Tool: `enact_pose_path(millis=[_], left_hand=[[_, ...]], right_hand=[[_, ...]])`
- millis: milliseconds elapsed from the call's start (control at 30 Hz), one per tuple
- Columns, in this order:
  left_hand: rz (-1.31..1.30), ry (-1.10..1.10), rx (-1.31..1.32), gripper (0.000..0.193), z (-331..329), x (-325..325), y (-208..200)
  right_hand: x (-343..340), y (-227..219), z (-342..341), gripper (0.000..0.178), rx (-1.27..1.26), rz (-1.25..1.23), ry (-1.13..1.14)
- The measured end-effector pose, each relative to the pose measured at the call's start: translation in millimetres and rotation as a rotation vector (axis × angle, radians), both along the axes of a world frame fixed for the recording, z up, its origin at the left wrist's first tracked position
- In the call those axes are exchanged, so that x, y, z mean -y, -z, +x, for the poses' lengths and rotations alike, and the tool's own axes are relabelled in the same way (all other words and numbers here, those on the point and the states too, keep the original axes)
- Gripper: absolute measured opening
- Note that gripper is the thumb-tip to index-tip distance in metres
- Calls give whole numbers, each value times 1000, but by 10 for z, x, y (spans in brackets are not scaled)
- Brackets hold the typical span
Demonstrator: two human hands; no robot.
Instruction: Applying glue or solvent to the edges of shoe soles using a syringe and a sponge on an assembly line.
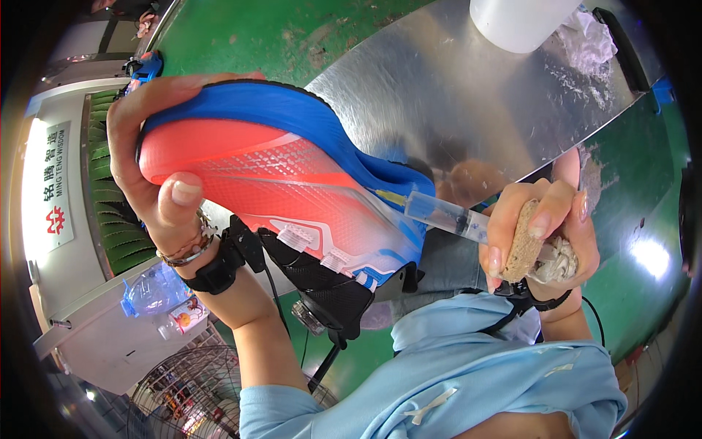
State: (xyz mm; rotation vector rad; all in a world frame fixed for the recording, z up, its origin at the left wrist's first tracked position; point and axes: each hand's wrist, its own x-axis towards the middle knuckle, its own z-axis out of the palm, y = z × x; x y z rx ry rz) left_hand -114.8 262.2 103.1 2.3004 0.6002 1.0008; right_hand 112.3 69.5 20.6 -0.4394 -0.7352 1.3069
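Note:
A coral, white and blue sports shoe (248,172) is held up on its side, with its blue sole edge facing away. My left hand (150,157) grips it by the toe end, thumb on the upper and fingers round the sole. In my right hand (545,223) is a clear syringe (442,214), whose yellow tip touches or nearly touches the blue band near the heel. The same hand also clutches a tan, rough-looking block (521,241) and a wad of crumpled whitish material (557,260). The plunger end is hidden by the fingers.
Beyond the shoe lies a shiny metal table (409,95), with a white container (515,22) and crumpled white plastic (587,44) at its far right. A wire-caged fan (186,388) stands lower left, near a blue-tinted plastic bottle (153,290). The floor (241,36) is green.

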Motion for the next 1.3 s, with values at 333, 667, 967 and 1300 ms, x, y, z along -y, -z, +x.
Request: enact_pose_path(millis=[333, 667, 967, 1300], left_hand=[[-57, 15, 89, 63, 5, 73, 78], [-238, -181, 152, 67, -106, -125, 274], [-259, -461, 78, 45, -450, -310, 628], [-702, -631, 240, 30, -1081, 210, 1113]], right_hand=[[205, 42, -19, 44, 79, -98, 17], [333, 141, 66, 41, 155, -170, 0], [333, 150, 3, 49, 110, -244, 15], [35, 200, -126, 42, 216, -211, 25]])
